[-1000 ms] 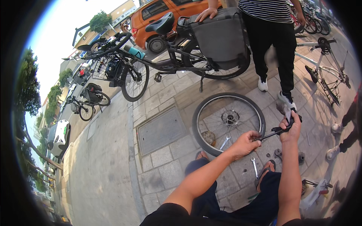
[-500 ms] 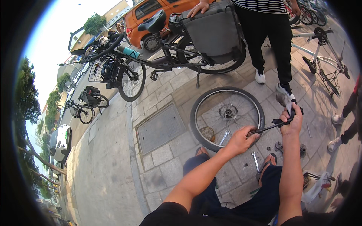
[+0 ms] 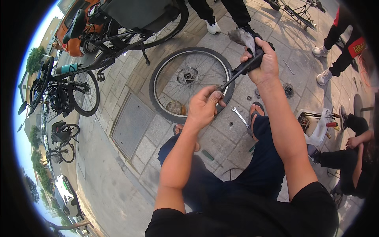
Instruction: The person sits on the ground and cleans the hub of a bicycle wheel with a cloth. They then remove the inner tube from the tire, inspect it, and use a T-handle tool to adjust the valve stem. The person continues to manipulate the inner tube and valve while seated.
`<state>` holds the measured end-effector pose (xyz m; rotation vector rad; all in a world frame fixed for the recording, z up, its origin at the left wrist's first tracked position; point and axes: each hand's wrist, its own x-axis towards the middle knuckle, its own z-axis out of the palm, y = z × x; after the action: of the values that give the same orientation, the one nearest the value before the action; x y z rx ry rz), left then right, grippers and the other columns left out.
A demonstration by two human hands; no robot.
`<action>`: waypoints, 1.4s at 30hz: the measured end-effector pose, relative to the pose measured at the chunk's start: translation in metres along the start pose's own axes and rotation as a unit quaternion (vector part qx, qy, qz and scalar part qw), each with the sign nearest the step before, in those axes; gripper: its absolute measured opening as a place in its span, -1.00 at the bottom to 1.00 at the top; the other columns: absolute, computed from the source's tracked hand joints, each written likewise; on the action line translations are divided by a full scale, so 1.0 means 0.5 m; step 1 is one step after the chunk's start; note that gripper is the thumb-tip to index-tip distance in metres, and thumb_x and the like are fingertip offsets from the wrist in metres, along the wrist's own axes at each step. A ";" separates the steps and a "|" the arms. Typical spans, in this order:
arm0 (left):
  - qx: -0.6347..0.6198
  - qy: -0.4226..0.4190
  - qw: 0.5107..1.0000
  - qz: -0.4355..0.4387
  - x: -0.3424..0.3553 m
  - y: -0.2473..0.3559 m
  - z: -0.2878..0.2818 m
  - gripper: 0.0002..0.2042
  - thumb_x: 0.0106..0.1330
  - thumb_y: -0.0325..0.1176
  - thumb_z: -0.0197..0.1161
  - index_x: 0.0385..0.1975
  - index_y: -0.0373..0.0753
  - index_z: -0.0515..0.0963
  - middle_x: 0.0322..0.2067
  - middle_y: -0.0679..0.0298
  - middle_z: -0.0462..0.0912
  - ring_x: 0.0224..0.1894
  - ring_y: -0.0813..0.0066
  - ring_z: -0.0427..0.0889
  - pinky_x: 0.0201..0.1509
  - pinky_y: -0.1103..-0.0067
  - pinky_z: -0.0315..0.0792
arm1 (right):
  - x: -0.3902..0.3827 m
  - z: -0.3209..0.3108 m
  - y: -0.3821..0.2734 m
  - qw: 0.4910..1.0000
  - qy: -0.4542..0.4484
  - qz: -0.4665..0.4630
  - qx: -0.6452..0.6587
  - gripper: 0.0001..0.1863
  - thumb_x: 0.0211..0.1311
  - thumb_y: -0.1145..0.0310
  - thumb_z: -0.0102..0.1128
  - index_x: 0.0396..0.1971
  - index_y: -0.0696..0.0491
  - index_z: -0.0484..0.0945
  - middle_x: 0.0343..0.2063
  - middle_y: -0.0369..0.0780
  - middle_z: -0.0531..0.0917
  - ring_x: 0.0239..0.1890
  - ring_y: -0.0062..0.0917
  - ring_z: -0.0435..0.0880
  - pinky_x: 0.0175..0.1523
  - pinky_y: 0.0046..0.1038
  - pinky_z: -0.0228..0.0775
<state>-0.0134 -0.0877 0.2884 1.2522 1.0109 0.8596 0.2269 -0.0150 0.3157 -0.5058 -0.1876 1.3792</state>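
A slim dark rod [image 3: 232,80] slants up to the right between my two hands, above the pavement. At its lower end, the thumb and fingers of my left hand [image 3: 203,107] close round a thicker tip. My right hand [image 3: 263,64] is wrapped round the upper part, with black material bunched along it; whether this is cloth or a handle I cannot tell. A dirty grey rag [image 3: 243,38] sticks out past those fingers. Just beyond my hands a bicycle wheel with a black tyre [image 3: 157,102] lies flat, its hub [image 3: 188,76] facing up.
Near my sandalled feet lie a combination wrench [image 3: 240,117], a sprocket cassette [image 3: 288,90] and a hex key [image 3: 289,67]. A round tin [image 3: 175,107] shows within the wheel. A loaded bicycle [image 3: 100,59] stands at the left. Other people's legs [image 3: 237,12] are close by.
My view has swung to the right and downward, so wheel and bicycle sit further left. Both hands keep hold of the rod, which appears closer and more steeply tilted.
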 end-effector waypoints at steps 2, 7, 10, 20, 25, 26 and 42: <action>-0.090 -0.017 0.996 -0.013 -0.003 0.006 0.005 -0.63 0.58 -0.17 0.25 0.09 -0.41 0.57 -0.22 0.21 0.72 -0.35 0.50 0.73 -0.45 0.68 0.46 | 0.003 0.010 0.000 0.998 0.063 -0.007 -0.024 -0.80 0.41 0.27 0.25 -0.24 0.11 0.56 -0.47 -0.22 0.61 -0.53 -0.49 0.50 -0.39 -0.37 0.41; -0.188 -0.050 0.981 -0.017 0.007 0.025 0.007 -0.55 0.55 -0.03 0.25 0.08 -0.36 0.56 -0.24 0.24 0.70 -0.36 0.47 0.72 -0.48 0.67 0.46 | -0.024 0.029 0.010 0.991 0.053 0.049 -0.115 -0.80 0.39 0.24 0.29 -0.26 0.08 0.59 -0.50 -0.27 0.63 -0.54 -0.47 0.55 -0.43 -0.37 0.43; -0.216 -0.042 0.975 -0.009 0.006 0.029 0.004 -0.57 0.56 -0.02 0.22 0.04 -0.33 0.58 -0.25 0.28 0.69 -0.36 0.47 0.72 -0.49 0.66 0.45 | -0.044 0.031 0.034 0.984 0.030 0.087 -0.153 -0.79 0.39 0.22 0.31 -0.27 0.07 0.63 -0.49 -0.28 0.66 -0.55 -0.52 0.57 -0.45 -0.41 0.44; -0.276 -0.009 0.961 -0.011 0.003 0.026 -0.022 -0.67 0.60 -0.07 0.18 -0.08 -0.27 0.59 -0.29 0.32 0.70 -0.38 0.47 0.72 -0.50 0.65 0.43 | -0.072 0.045 0.094 0.957 -0.007 0.111 -0.268 -0.79 0.39 0.25 0.28 -0.24 0.11 0.67 -0.49 -0.28 0.70 -0.59 -0.59 0.63 -0.54 -0.53 0.47; -0.284 -0.014 0.959 -0.006 0.002 0.025 -0.030 -0.66 0.59 -0.06 0.18 -0.10 -0.26 0.59 -0.31 0.31 0.69 -0.38 0.45 0.72 -0.50 0.63 0.43 | -0.076 0.050 0.103 0.951 0.000 0.114 -0.288 -0.79 0.38 0.25 0.29 -0.21 0.09 0.67 -0.46 -0.29 0.71 -0.59 -0.61 0.63 -0.54 -0.55 0.47; -0.282 -0.015 0.959 -0.005 0.002 0.025 -0.030 -0.65 0.60 -0.05 0.17 -0.07 -0.27 0.59 -0.30 0.32 0.68 -0.39 0.48 0.71 -0.49 0.64 0.43 | -0.077 0.051 0.104 0.951 -0.003 0.116 -0.285 -0.79 0.38 0.25 0.30 -0.21 0.09 0.67 -0.46 -0.30 0.71 -0.58 -0.62 0.63 -0.53 -0.55 0.47; -0.377 -0.135 0.916 0.034 -0.012 0.032 -0.042 -0.60 0.57 0.01 0.16 -0.04 -0.28 0.52 -0.36 0.33 0.46 -0.48 0.47 0.54 -0.50 0.59 0.37 | -0.092 0.060 0.101 0.956 -0.008 0.115 -0.269 -0.81 0.31 0.29 0.37 -0.24 0.08 0.63 -0.44 -0.33 0.65 -0.54 -0.66 0.60 -0.52 -0.53 0.42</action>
<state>-0.0346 -0.0841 0.3046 0.7076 0.3411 0.9697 0.1606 -0.0475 0.3273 -0.9938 -0.5399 1.5602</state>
